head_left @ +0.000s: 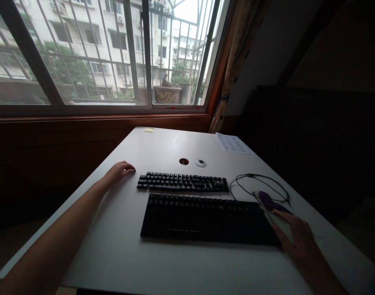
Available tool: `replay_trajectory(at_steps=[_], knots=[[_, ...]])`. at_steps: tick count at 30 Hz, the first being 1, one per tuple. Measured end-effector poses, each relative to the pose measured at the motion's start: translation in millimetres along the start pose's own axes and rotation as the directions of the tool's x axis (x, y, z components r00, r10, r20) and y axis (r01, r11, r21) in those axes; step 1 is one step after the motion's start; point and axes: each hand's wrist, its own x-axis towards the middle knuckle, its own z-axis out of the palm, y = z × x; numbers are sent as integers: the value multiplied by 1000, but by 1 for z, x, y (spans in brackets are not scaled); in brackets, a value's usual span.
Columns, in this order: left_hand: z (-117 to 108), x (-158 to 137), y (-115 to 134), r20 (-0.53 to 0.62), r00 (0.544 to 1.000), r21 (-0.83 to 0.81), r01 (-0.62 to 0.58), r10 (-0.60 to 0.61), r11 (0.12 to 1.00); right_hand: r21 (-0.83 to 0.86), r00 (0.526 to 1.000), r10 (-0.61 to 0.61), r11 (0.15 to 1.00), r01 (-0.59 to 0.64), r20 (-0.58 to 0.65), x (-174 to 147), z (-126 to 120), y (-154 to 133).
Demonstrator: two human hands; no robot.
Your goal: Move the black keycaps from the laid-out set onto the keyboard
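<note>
My left hand rests on the desk left of the loose keycaps. Its fingertips pinch a small dark piece that looks like a keycap. Rows of black keycaps lie set out in keyboard order. Just in front of them is a black keyboard; keys show along its far edge, while the rest is too dark to make out. At the keyboard's right end, my right hand is closed on a thin, pale tool resembling tweezers. Beyond those fingers lies a purple cloth-like item.
A black cable loops behind the keyboard's right end. Farther back are a round hole, its white cover, a printed sheet and a yellow note. A barred window stands beyond the white desk.
</note>
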Motion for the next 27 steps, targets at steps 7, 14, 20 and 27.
replay_trajectory(at_steps=[7, 14, 20, 27], knots=[[-33, -59, -21, -68, 993, 22, 100, -98, 995, -13, 1000, -24, 1000, 24, -13, 0, 1, 1], [-43, -124, 20, 23, 1000, -27, -4, 4, 1000, -3, 1000, -6, 1000, 5, -9, 2, 1, -1], [-4, -134, 109, 35, 974, -161, -217, 226, 963, -33, 1000, -21, 999, 21, -10, 1, 1, 0], [39, -128, 146, -46, 927, -158, -375, 373, 913, -60, 999, -35, 998, 36, 2, 0, 0, 0]])
